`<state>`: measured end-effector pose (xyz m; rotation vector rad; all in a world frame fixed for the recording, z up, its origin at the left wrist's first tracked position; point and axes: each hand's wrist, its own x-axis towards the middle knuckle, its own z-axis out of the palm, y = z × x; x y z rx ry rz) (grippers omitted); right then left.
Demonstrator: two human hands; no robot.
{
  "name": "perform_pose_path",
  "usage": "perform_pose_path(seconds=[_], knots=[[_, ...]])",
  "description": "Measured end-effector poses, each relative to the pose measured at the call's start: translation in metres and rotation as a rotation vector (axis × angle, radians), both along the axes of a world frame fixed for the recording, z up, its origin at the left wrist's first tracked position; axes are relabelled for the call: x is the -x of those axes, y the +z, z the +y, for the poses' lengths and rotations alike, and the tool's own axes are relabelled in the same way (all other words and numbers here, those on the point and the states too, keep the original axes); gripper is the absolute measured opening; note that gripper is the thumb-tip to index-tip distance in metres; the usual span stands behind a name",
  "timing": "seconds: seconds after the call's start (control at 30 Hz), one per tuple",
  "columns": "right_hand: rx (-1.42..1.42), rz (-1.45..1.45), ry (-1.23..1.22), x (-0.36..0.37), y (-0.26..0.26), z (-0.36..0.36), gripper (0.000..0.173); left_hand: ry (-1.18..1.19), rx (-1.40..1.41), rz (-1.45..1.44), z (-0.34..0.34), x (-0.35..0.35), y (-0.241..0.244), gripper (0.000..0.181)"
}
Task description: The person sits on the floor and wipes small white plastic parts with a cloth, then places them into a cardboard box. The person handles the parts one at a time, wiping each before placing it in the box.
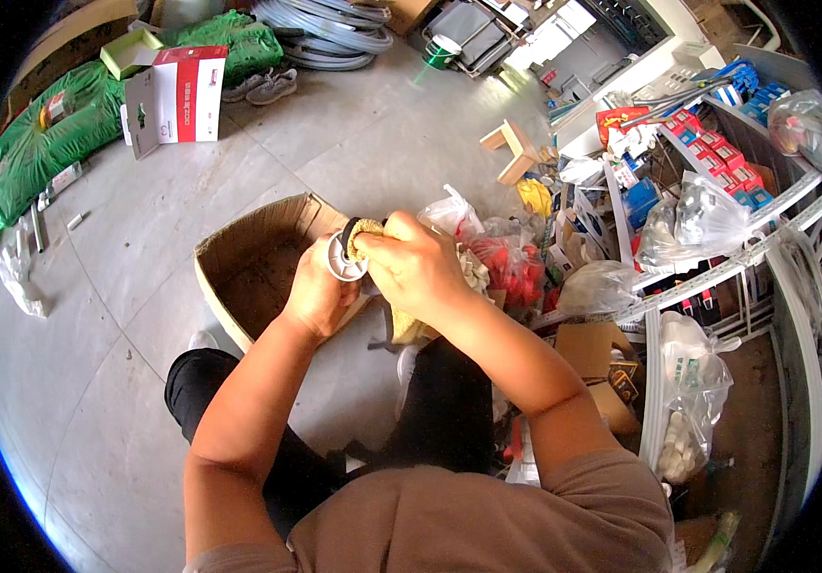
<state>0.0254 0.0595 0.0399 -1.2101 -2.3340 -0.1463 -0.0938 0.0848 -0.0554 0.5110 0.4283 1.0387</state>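
Note:
My left hand (316, 290) grips a round white plastic fitting (345, 266) by its rim, its ribbed hollow side turned up towards me. Pinched in my right hand (414, 265) is a yellow-brown cloth (366, 236), pressed against the fitting's upper edge. A dark band shows beside the cloth at the rim; what it is I cannot tell. The cloth's lower end (404, 326) hangs below my right hand. Beneath both hands stands an open cardboard box (253, 265) on the floor, with dark dirt on its bottom.
Metal shelving (712, 268) on the right holds bagged parts and red boxes (722, 154). A bag of red items (511, 261) lies beside the cardboard box. A small wooden stool (511, 150) lies farther off. Green sacks (60, 136), a red-and-white carton (185, 97) and coiled hose (332, 32) are at upper left.

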Motion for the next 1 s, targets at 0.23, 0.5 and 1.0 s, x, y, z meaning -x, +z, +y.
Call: perform_pose_path(seconds=[0.23,0.5,1.0], knots=[[-0.002,-0.119,-0.008,-0.001,-0.004,-0.008,0.016,0.204,-0.158,0.206,-0.004,-0.002,0.004,0.021],[-0.148,-0.155,0.041,-0.009,0.006,-0.005,0.015,-0.119,0.083,-0.131,0.000,0.007,0.003,0.023],[0.344,0.297,0.043,-0.016,-0.016,0.006,0.016,0.024,-0.006,0.091,-0.008,0.001,0.004,0.021]])
